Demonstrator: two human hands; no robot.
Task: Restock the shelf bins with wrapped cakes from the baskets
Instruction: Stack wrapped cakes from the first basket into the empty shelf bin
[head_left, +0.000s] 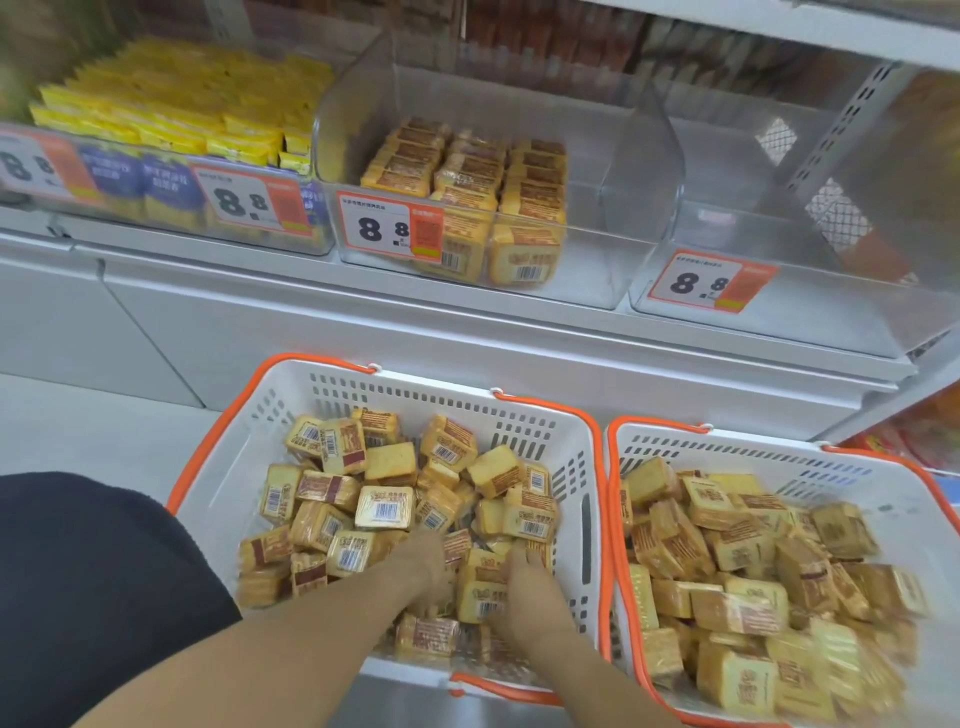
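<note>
both hands' fingers (431, 558) buried among basket cakes (384, 506)

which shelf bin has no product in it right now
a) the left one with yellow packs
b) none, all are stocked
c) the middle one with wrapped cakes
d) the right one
d: the right clear bin shows only bare walls and floor behind its price tag, while the middle bin holds stacked wrapped cakes.
</note>
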